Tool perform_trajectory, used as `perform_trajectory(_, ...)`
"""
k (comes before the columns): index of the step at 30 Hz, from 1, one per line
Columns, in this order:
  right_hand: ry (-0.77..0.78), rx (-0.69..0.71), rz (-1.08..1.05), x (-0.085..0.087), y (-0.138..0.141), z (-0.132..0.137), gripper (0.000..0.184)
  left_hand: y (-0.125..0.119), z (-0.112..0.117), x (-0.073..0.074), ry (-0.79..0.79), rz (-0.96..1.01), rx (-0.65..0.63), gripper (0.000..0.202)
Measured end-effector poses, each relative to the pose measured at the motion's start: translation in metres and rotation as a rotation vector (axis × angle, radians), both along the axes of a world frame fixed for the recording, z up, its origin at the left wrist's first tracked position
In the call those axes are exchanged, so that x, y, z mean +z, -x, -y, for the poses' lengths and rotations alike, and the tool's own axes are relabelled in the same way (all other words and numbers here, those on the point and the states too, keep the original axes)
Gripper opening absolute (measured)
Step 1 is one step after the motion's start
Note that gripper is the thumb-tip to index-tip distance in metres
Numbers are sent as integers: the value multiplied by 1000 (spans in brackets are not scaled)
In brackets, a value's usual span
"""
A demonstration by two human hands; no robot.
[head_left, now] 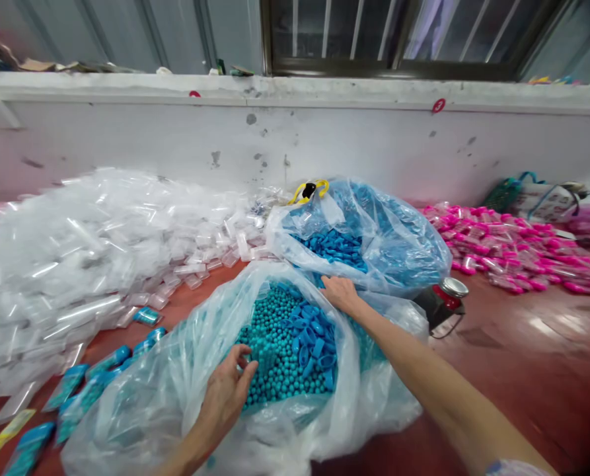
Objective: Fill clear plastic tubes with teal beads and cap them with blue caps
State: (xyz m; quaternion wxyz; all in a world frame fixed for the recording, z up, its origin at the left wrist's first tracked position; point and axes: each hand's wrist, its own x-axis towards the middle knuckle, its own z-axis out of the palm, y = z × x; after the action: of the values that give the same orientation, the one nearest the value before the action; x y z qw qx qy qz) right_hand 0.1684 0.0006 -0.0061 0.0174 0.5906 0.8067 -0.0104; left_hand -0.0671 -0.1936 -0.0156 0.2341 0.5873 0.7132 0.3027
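A large clear plastic bag lies open in front of me, filled with small teal balls and a heap of blue plastic caps. My left hand rests inside it on the balls, fingers curled and pinching among them. My right hand reaches across to the far rim of this bag, fingers bent over the plastic at the edge of a second bag holding more blue caps.
A big heap of clear plastic tubes fills the left side. Filled teal tubes lie on the red floor at lower left. Pink filled tubes spread at right. A red can with a metal lid stands beside the bags. A white wall runs behind.
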Motion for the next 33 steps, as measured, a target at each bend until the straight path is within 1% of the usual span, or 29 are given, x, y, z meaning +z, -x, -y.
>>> perform_trajectory(4, -11, -49, 11, 4, 7, -3, 28, -9, 1, -9, 17, -135, -50, 32)
perform_trajectory(7, -29, -62, 0, 18, 6, 4, 29, -14, -3, -14, 39, -178, -53, 31)
perform_trajectory(10, -82, -30, -46, 37, 6, 26, 37, -16, -6, -21, 45, -169, -58, 25)
perform_trajectory(12, -73, 63, -166, 44, 10, 48, 34, -17, -6, -25, 27, -147, -71, 24)
perform_trajectory(13, -39, 123, -242, 45, 13, 60, 31, -17, -6, -27, 25, -137, -73, 24)
perform_trajectory(15, 62, 227, -338, 39, 21, 81, 28, -17, -5, -30, 40, -122, -81, 23)
perform_trajectory(17, 168, 314, -321, 27, 26, 97, 26, -18, -5, -31, 69, -117, -89, 21)
perform_trajectory(19, 237, 404, -269, 13, 28, 106, 29, -20, -6, -30, 89, -109, -87, 21)
perform_trajectory(21, 253, 471, -238, 1, 29, 109, 33, -22, -9, -27, 119, -88, -74, 25)
perform_trajectory(24, 201, 478, -151, -11, 34, 108, 29, -27, -13, -22, 157, -81, -77, 26)
perform_trajectory(27, 78, 466, -15, -14, 40, 107, 21, -31, -15, -19, 141, -99, -99, 20)
perform_trajectory(29, -40, 455, 20, -10, 40, 107, 17, -32, -15, -19, 120, -77, -106, 18)
perform_trajectory(31, -154, 445, -7, -1, 38, 107, 13, -30, -14, -20, 89, -31, -119, 16)
perform_trajectory(33, -197, 432, -81, 8, 36, 108, 11, -28, -13, -20, 63, 13, -137, 12)
